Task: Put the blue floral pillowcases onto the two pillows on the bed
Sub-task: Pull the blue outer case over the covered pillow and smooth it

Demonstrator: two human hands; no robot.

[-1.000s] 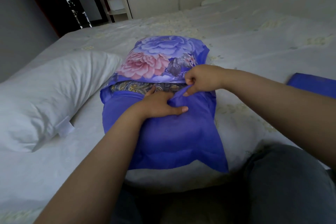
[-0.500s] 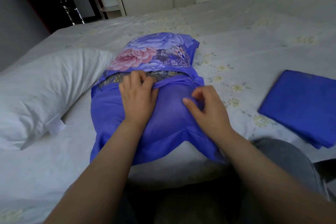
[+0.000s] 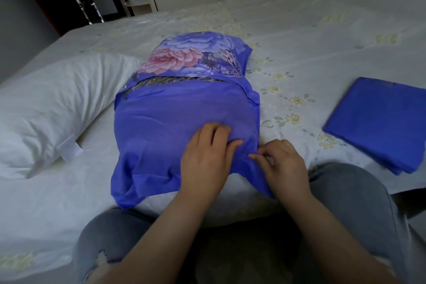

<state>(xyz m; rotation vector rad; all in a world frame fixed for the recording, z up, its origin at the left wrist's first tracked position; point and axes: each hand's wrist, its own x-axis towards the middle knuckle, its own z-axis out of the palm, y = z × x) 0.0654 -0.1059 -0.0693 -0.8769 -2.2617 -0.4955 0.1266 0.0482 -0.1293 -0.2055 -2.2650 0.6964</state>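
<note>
Blue floral pillowcase [image 3: 179, 110] mostly over one pillow, centre of bed [image 3: 311, 34]. Left hand [image 3: 205, 157] flat, fingers straight, pressing cloth to pin it; right hand [image 3: 280, 163] pinches its edge at 4 o'clock, likely to tug it down. Bare pillow [image 3: 53, 108] at 9 o'clock, folded second pillowcase [image 3: 378, 120] at 3, both waiting.

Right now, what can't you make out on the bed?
- Pillow inside the pillowcase: covered by fabric, head view.
- Right hand fingertips: curled into the cloth; grip unclear.
- White pillow: left end cut by the frame edge.
- Folded pillowcase: right side cut off; print hidden.
</note>
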